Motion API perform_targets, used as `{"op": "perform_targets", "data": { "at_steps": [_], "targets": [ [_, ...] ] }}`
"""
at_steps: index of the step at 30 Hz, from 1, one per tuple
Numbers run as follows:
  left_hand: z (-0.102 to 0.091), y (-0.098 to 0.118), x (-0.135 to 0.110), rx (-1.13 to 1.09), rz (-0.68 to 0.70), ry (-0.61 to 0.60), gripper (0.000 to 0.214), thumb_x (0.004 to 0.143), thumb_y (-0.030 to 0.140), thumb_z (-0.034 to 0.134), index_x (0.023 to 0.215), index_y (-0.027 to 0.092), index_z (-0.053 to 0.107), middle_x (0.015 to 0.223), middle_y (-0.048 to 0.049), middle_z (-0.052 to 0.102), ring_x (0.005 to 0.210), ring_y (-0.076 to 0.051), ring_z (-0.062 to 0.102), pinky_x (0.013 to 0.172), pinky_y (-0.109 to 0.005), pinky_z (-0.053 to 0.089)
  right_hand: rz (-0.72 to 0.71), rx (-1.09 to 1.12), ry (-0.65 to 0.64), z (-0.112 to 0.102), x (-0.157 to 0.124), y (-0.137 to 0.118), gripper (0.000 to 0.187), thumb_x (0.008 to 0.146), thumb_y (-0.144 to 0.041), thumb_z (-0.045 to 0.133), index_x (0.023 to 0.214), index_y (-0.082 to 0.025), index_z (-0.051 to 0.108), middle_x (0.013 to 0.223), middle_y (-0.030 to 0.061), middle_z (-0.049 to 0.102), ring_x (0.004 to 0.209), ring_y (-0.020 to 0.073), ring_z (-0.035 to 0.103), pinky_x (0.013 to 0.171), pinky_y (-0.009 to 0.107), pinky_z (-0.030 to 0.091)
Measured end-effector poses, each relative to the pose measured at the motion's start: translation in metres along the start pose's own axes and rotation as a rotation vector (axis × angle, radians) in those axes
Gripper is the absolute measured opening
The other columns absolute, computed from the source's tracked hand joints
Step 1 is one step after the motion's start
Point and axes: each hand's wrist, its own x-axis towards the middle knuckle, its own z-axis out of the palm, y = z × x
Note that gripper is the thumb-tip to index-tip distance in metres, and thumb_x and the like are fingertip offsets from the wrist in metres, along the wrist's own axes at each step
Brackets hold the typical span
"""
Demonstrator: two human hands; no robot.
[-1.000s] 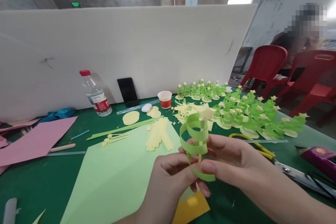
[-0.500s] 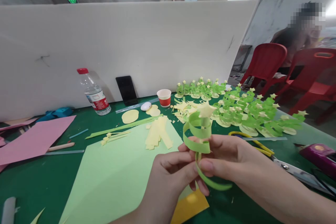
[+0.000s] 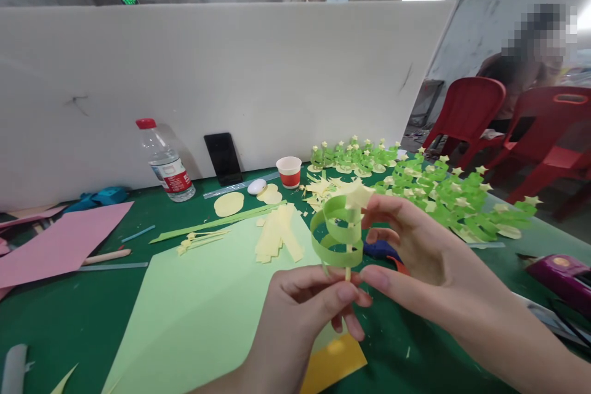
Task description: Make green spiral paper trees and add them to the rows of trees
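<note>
A small paper tree [image 3: 340, 257] stands upright in front of me: a light green strip coiled around a thin pale stem, with a cream star on top. Low on the stem, the thumb and fingers of my left hand [image 3: 298, 314] pinch it. My right hand [image 3: 429, 268] is at the tree's right side with thumb and fingers spread, the fingertips close by the star and the thumb near the stem's foot. I cannot tell whether they touch it. Under the left hand lies a light green sheet [image 3: 198, 314]. The right hand partly covers scissors with a blue and orange handle [image 3: 381, 250].
Finished paper trees [image 3: 443, 197] stand in rows at the back right. Cream paper strips [image 3: 277, 234], scraps, a paper cup [image 3: 289, 173], a phone [image 3: 223, 159] and a water bottle [image 3: 170, 166] are along the back. Pink paper [image 3: 69, 240] is left; a purple tool [image 3: 561, 274] is right.
My right hand has let go of the tree's lower part and opened, its fingers rising toward the star. The strip's loose tail, which hung low to the right, is now coiled up around the stem.
</note>
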Motion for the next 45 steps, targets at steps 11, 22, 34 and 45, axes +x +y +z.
{"op": "perform_targets", "data": {
  "at_steps": [11,22,34,45],
  "targets": [
    [-0.001,-0.001,-0.003,-0.038,0.036,-0.048,0.025,0.063,0.042,0.071,0.054,0.018,0.071,0.039,0.0048,0.052,0.037,-0.003,0.049,0.045,-0.013,0.035,0.066,0.093,-0.187,0.001,0.000,-0.012,0.026,0.066,-0.027,0.058,0.092,-0.027,0.059,0.091,0.0017,0.065,0.089,0.0203,0.059,0.077,0.032,0.048],
    [-0.001,-0.004,-0.005,-0.079,0.046,-0.033,0.018,0.062,0.037,0.073,0.062,0.019,0.072,0.054,0.0027,0.065,0.037,-0.002,0.053,0.042,-0.012,0.039,-0.082,0.011,-0.192,0.002,0.000,-0.006,0.011,0.079,-0.025,0.046,0.085,-0.027,0.056,0.085,-0.0027,0.060,0.078,0.0107,0.058,0.073,0.020,0.046],
    [-0.001,-0.003,-0.003,-0.128,0.040,-0.005,0.012,0.060,0.031,0.075,0.059,0.019,0.072,0.055,0.0024,0.068,0.037,-0.003,0.056,0.041,-0.010,0.040,-0.022,-0.055,0.102,0.004,-0.001,-0.002,0.019,0.065,-0.027,0.052,0.085,-0.028,0.050,0.084,-0.0014,0.051,0.075,0.0135,0.051,0.060,0.024,0.044],
    [0.001,-0.007,-0.002,-0.125,0.000,-0.033,0.012,0.054,0.028,0.079,0.056,0.019,0.072,0.049,0.0030,0.061,0.036,-0.003,0.051,0.041,-0.012,0.041,-0.084,-0.032,0.049,0.009,-0.005,0.001,0.018,0.067,-0.031,0.060,0.075,-0.026,0.045,0.071,-0.0034,0.041,0.066,0.0117,0.042,0.055,0.022,0.040]
  ]
}}
